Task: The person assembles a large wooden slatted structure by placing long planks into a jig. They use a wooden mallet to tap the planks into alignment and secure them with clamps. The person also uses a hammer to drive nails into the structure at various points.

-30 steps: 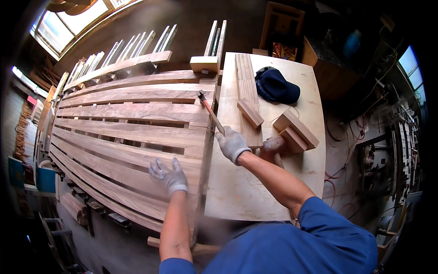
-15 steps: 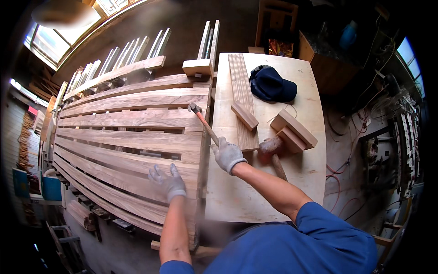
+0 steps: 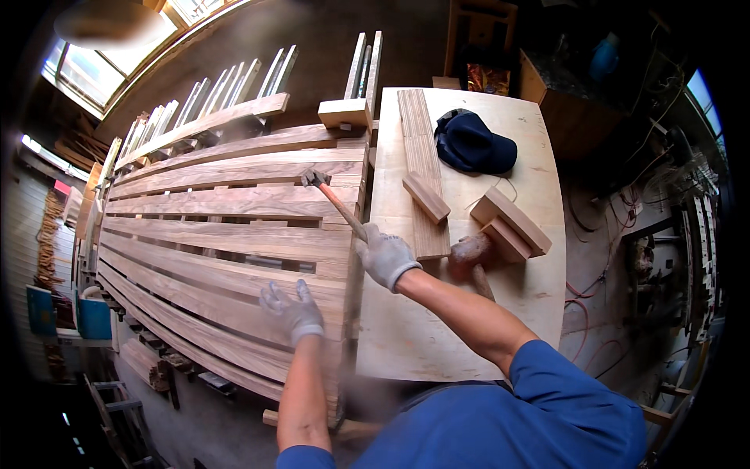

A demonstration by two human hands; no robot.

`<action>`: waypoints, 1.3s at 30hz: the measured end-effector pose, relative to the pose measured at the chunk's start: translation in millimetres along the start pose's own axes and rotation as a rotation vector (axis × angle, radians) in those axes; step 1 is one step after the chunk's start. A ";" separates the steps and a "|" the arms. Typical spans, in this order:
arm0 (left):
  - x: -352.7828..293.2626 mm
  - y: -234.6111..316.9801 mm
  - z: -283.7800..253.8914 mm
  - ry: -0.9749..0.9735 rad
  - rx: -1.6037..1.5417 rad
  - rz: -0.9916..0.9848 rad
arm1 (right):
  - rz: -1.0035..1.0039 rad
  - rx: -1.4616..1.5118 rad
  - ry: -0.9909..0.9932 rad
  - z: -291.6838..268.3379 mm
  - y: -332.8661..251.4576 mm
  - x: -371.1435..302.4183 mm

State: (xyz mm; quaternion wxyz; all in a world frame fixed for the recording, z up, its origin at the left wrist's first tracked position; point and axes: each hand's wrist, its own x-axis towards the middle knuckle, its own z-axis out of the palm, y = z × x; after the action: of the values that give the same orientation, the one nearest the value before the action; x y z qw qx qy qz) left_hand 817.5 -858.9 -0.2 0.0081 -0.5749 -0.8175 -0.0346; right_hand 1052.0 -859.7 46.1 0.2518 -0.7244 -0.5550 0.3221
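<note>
A hammer (image 3: 341, 206) with a dark metal head and a partly orange handle is gripped by my gloved right hand (image 3: 386, 255). Its head is over the near-right part of a large slatted wooden panel (image 3: 226, 202), close to the panel's right end piece. My gloved left hand (image 3: 294, 311) is spread, fingers apart, over the lower slats; whether it touches them I cannot tell. Long slats run left to right with narrow gaps between them. At the far side, a clamp block (image 3: 344, 114) lies across the panel's corner.
On the pale board (image 3: 500, 328) at right are a dark blue cap (image 3: 474, 142), a long wooden strip (image 3: 417, 156), a small block (image 3: 426, 197), stacked blocks (image 3: 512, 223) and a mallet (image 3: 470, 248). Clamp bars (image 3: 234, 86) stand up along the panel's far edge. Red hoses (image 3: 580, 295) lie on the floor.
My right hand has moved the hammer slightly left, so its head lies further over the slats. My left hand stays spread in nearly the same place. The view has shifted slightly.
</note>
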 end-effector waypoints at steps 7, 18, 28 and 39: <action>1.6 -6.5 13.8 0.113 -0.081 0.060 | 0.088 0.008 -0.033 6.5 -6.0 28.3; 0.8 -8.1 17.0 0.125 -0.144 0.057 | 0.075 0.019 -0.021 0.4 -15.4 30.2; 0.2 -4.4 10.5 0.112 -0.157 0.052 | 0.085 -0.043 -0.049 -7.2 -4.1 31.2; -0.1 -6.4 12.8 0.124 -0.139 0.073 | 0.086 -0.001 -0.065 3.9 17.8 18.2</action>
State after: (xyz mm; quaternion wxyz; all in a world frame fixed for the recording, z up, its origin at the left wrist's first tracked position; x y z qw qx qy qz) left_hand 811.9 -860.3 -13.3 0.0198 -0.6004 -0.7894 -0.1265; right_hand 1063.7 -846.7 27.3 0.2191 -0.7369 -0.5312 0.3560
